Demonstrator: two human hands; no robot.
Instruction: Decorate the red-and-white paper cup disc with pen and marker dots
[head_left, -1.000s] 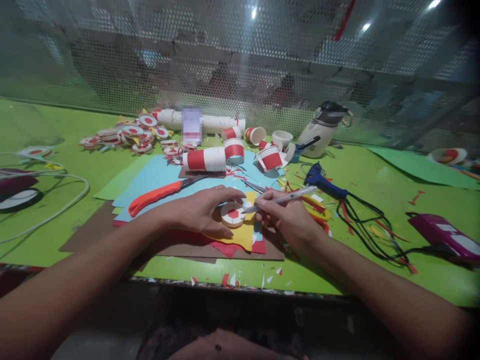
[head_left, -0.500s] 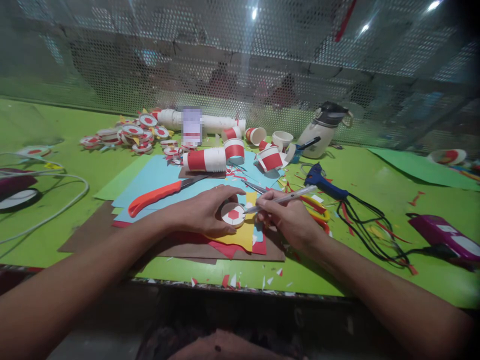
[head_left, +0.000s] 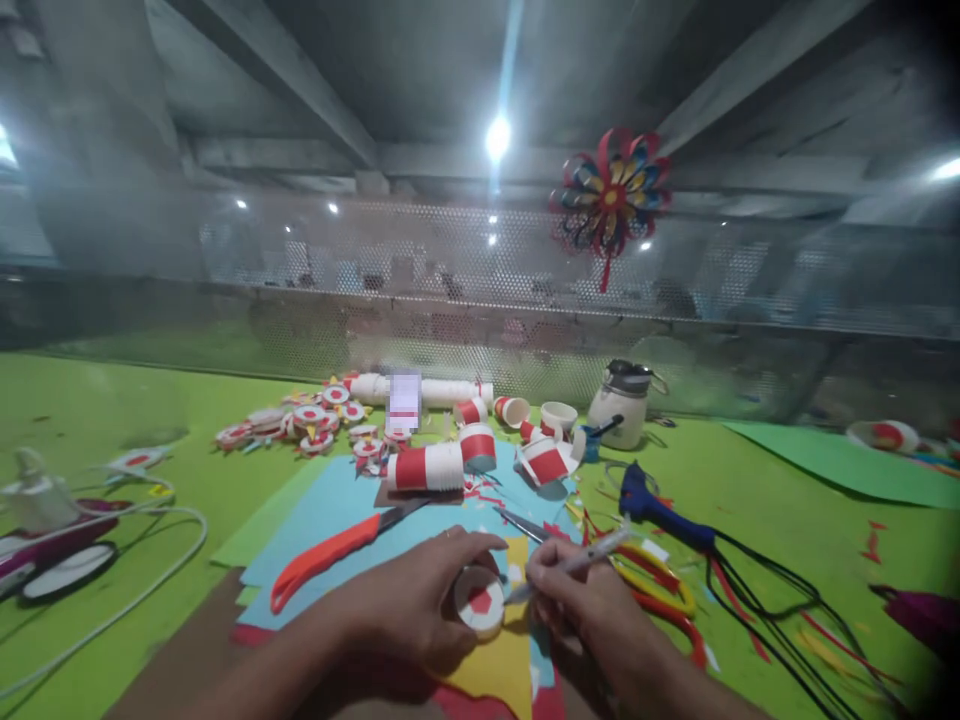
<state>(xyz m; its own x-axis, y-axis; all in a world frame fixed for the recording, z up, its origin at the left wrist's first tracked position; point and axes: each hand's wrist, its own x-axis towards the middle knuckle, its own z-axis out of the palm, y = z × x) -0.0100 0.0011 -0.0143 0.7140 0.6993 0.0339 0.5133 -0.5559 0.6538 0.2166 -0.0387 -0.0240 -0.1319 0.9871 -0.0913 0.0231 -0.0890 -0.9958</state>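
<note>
Yellow paper [head_left: 501, 668] lies under the disc [head_left: 479, 601], which the left hand [head_left: 416, 606] clamps on its rim. Right hand [head_left: 592, 612] is closed around the pen [head_left: 577, 562]. Trace slowly; keep the tip against the rim.

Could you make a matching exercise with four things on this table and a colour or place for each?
Things:
1. pen
2. disc
3. scissors
4. glue gun

Descriptions:
A. blue, right of the paper sheets
B. orange handles, on the blue paper
C. in the right hand
D. white with a red centre, under the left hand

Pairs: 1-C, 2-D, 3-B, 4-A
</note>
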